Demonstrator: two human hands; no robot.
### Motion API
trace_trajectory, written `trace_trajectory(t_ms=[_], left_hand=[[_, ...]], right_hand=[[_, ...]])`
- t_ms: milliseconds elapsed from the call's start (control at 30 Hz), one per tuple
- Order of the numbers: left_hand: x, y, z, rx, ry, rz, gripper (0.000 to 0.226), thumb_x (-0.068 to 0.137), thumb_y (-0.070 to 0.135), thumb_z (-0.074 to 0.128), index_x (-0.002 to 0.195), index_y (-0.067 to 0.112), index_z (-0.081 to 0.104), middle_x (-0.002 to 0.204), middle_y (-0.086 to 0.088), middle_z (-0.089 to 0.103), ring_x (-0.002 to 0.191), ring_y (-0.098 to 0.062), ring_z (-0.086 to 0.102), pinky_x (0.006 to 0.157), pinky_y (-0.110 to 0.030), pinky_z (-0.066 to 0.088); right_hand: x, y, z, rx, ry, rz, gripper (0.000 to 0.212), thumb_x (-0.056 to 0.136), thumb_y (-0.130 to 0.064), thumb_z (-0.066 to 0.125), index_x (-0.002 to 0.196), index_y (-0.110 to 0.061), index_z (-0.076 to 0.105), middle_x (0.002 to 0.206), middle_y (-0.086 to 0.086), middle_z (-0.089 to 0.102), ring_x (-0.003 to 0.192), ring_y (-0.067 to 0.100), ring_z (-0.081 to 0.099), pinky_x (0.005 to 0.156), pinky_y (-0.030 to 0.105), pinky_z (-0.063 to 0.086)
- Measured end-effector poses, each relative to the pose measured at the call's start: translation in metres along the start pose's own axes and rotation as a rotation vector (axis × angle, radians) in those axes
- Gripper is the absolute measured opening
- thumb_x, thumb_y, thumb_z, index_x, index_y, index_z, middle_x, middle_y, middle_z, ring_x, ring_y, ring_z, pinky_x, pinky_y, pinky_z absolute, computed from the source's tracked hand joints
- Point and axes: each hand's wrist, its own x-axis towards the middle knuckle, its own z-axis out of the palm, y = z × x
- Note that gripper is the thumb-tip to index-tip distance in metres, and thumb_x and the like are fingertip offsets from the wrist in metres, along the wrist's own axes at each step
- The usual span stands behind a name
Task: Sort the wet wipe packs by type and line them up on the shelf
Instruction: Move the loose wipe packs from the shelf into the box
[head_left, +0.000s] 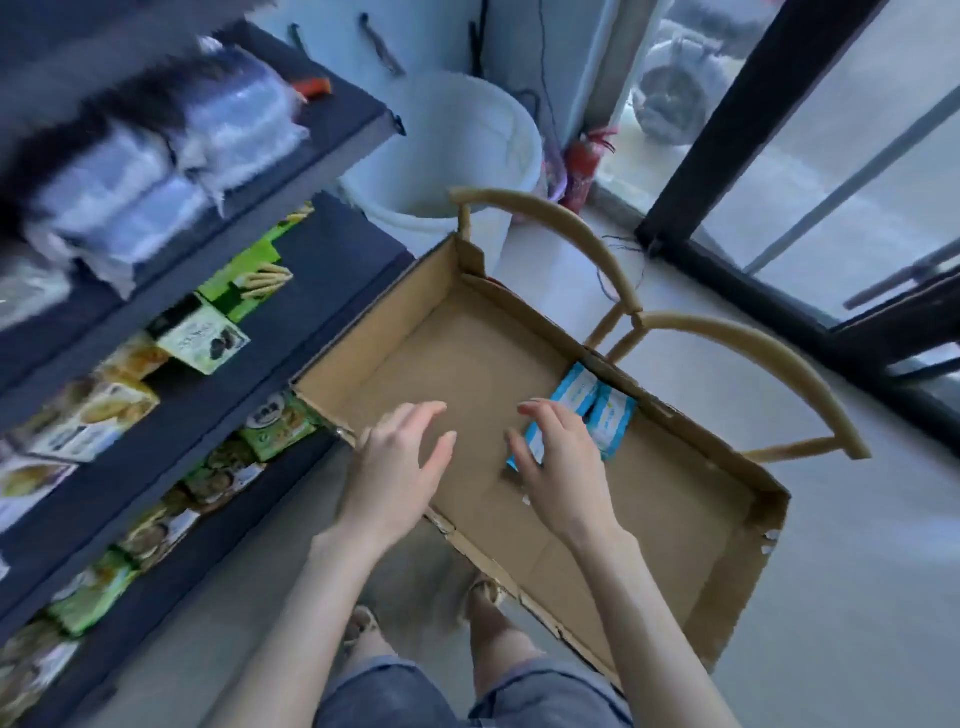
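A shallow cardboard box (467, 358) sits open across the seats of two wooden chairs (753, 338), whose curved backrests rise behind its far side. Two blue wet wipe packs (612, 420) lie side by side and touching on the box floor, against the far wall toward its right half.

The right hand (563, 470) is over the nearer-left pack, fingers spread and bent, thumb at the pack's near end. Whether it actually clamps the pack I cannot tell. The left hand (397, 467) hovers above the box's near-left edge with fingers apart and relaxed, holding nothing.

Left of the box stands a dark blue shelf unit (218, 400). Its upper board carries blurred bundles in clear plastic (156, 171); the lower boards hold green and cream snack boxes (202, 338).

Beyond the box stand a white bucket (467, 130) and a red fire extinguisher (582, 166) by the wall. A black-framed glass door (727, 119) runs along the right, above a pale grey floor (857, 571).
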Motion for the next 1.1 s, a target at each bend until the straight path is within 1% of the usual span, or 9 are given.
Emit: trace_trajectory(t_ms=[133,300,400,467,533,600,800,933,1100], left_hand=[[-0.084,-0.036,-0.061,-0.013,0.181,-0.063,0.034,0.095,0.032,0.052,0.125,0.017,0.057,0.121,0.005,0.059,0.113,-0.015,0.053,0.099,-0.041,0.042],[-0.191,-0.096,-0.106,-0.021,0.331,-0.233,0.031,0.092,0.031,0.057,0.121,0.021,0.060,0.114,0.020,0.053,0.111,-0.009,0.054,0.093,-0.025,0.039],[-0.262,-0.142,-0.139,-0.036,0.413,-0.337,0.033,0.092,0.034,0.056,0.123,0.023,0.058,0.119,0.017,0.057,0.112,-0.009,0.053,0.095,-0.029,0.042],[-0.295,-0.168,-0.159,-0.043,0.483,-0.380,0.035,0.092,0.034,0.055,0.125,0.024,0.057,0.122,0.016,0.056,0.114,-0.006,0.051,0.096,-0.025,0.040],[-0.322,-0.186,-0.182,-0.037,0.554,-0.417,0.034,0.092,0.032,0.057,0.124,0.023,0.058,0.120,0.016,0.057,0.111,-0.003,0.051,0.092,-0.019,0.038],[-0.345,-0.201,-0.205,-0.017,0.635,-0.447,0.032,0.091,0.029,0.060,0.121,0.021,0.060,0.114,0.013,0.062,0.106,-0.007,0.056,0.087,-0.021,0.041],[-0.378,-0.232,-0.286,-0.025,0.890,-0.442,0.031,0.087,0.024,0.065,0.117,0.017,0.061,0.107,0.006,0.065,0.100,-0.016,0.062,0.082,-0.039,0.053],[-0.378,-0.256,-0.342,0.017,1.007,-0.383,0.031,0.087,0.022,0.063,0.117,0.013,0.062,0.106,0.006,0.066,0.101,-0.010,0.061,0.083,-0.032,0.052],[-0.359,-0.306,-0.414,0.030,1.168,-0.355,0.029,0.087,0.020,0.063,0.116,0.014,0.062,0.102,0.005,0.066,0.097,-0.002,0.060,0.086,-0.025,0.047]], right_hand=[[-0.039,-0.078,0.016,0.045,-0.035,-0.226,0.029,0.092,-0.025,0.059,0.118,-0.012,0.060,0.125,0.003,0.058,0.115,0.022,0.051,0.095,0.023,0.035],[-0.088,-0.149,0.066,0.041,-0.113,-0.443,0.026,0.091,-0.021,0.060,0.117,-0.015,0.062,0.126,0.002,0.058,0.115,0.024,0.052,0.093,0.026,0.038],[-0.130,-0.207,0.111,0.101,-0.188,-0.500,0.027,0.092,-0.024,0.056,0.115,-0.012,0.063,0.125,0.002,0.058,0.114,0.024,0.053,0.091,0.028,0.040],[-0.152,-0.243,0.138,0.122,-0.240,-0.561,0.027,0.092,-0.025,0.055,0.114,-0.011,0.063,0.122,0.002,0.059,0.111,0.024,0.054,0.089,0.029,0.042],[-0.171,-0.279,0.159,0.127,-0.274,-0.655,0.024,0.093,-0.025,0.057,0.112,-0.012,0.063,0.118,0.000,0.060,0.109,0.023,0.053,0.086,0.028,0.043],[-0.185,-0.315,0.172,0.131,-0.301,-0.733,0.023,0.092,-0.025,0.057,0.110,-0.012,0.064,0.117,-0.001,0.060,0.108,0.022,0.053,0.085,0.026,0.042],[-0.192,-0.427,0.190,0.167,-0.332,-0.936,0.025,0.094,-0.027,0.056,0.114,-0.014,0.062,0.120,-0.004,0.058,0.111,0.019,0.051,0.083,0.027,0.043],[-0.180,-0.498,0.202,0.200,-0.336,-1.033,0.025,0.095,-0.026,0.055,0.115,-0.014,0.062,0.120,-0.003,0.058,0.110,0.021,0.052,0.082,0.036,0.050],[-0.149,-0.585,0.226,0.250,-0.303,-1.103,0.026,0.094,-0.025,0.056,0.116,-0.014,0.062,0.119,-0.003,0.058,0.106,0.020,0.053,0.083,0.033,0.048]])
